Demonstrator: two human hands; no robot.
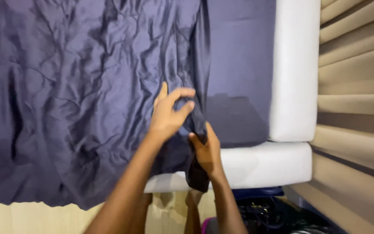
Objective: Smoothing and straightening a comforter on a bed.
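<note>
Your right hand (206,149) has a closed grip on the gathered edge of the crumpled dark blue-purple bedsheet (78,99), thumb side up, pinching the bunched fold so it hangs down over the bed edge. Your left hand (169,112) sits just above it, fingers curled round the same fold, thumb and forefinger closing on the cloth, grip loosely closed on sheet. Probably held bunched like this to keep the edge under control. Both forearms reach up and forward from the bottom of view, left arm crossing slightly toward the right, wrists close together, hands almost touching. Sheet spreads wide to the left, wrinkled, covering most of the bed. Beyond the hands, the white padded mattress (293,73) shows bare at its corner, right side. Further right, beige ribbed curtain (358,78). Dark clutter on floor below, too blurred to tell.
</note>
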